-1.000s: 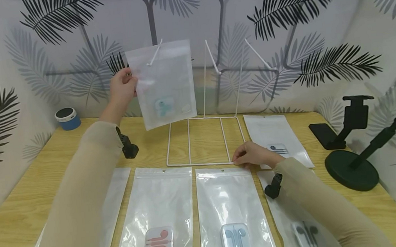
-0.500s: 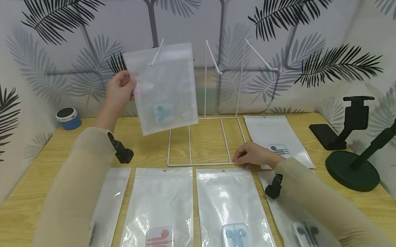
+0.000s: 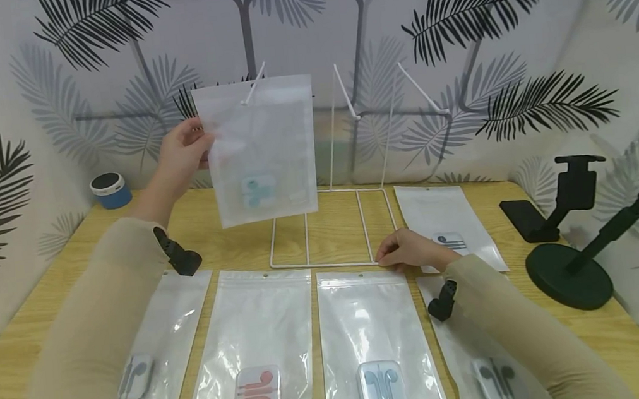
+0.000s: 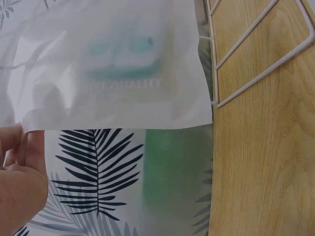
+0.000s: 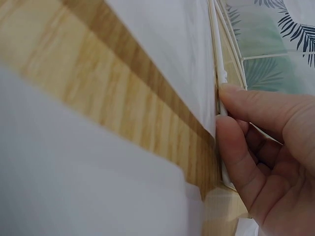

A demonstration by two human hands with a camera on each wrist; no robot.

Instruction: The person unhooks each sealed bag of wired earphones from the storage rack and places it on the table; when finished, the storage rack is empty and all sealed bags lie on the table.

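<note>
A white zip bag (image 3: 286, 139) hangs on the left prong (image 3: 253, 85) of a white wire display rack (image 3: 336, 264). Through its frosted side, pale blue earphones (image 3: 258, 191) show faintly. My left hand (image 3: 180, 153) pinches the bag's left edge below the top; in the left wrist view, thumb and fingers meet at the bag (image 4: 123, 110). Low at the rack's front right corner, my right hand (image 3: 409, 248) holds the base bar between thumb and forefinger, as the right wrist view also shows.
Bags with boxed earphones lie along the front: a pink set (image 3: 258, 393), a light blue set (image 3: 381, 387) and others beside them. Another bag (image 3: 434, 205) lies right of the rack. A blue-and-white round device (image 3: 110, 191) and a dark green stand (image 3: 568, 276) flank the table.
My left hand has moved left and slightly down, still pinching the bag. The bag has shifted down and turned straighter on the prong. My right hand has stayed in place.
</note>
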